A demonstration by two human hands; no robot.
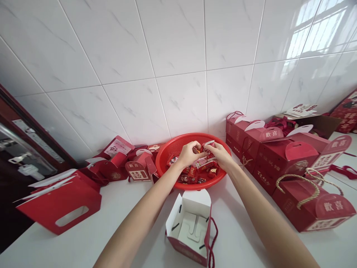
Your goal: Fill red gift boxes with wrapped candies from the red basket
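Both my hands are over a red plastic basket (pixel 164 163) of wrapped candies (pixel 192 175) by the wall. My left hand (pixel 191 153) has its fingers curled together above the candies; what is in them, if anything, is hidden. My right hand (pixel 220 154) pinches a red candy packet (pixel 209 149) with a pale edge, close to my left fingertips. A pinkish packet (pixel 199 162) lies just under the hands. Between my forearms stands an open red gift box (pixel 189 243) with a white inside, nothing in it, and a dark red cord at its right side.
Red gift boxes (pixel 287 160) stand stacked on the right, the nearest with rope handles (pixel 299 186). On the left are flat red box blanks (pixel 64 201) and small folded boxes (pixel 139 167). A cardboard carton (pixel 320 124) stands at back right; the tiled wall (pixel 181 100) closes the back.
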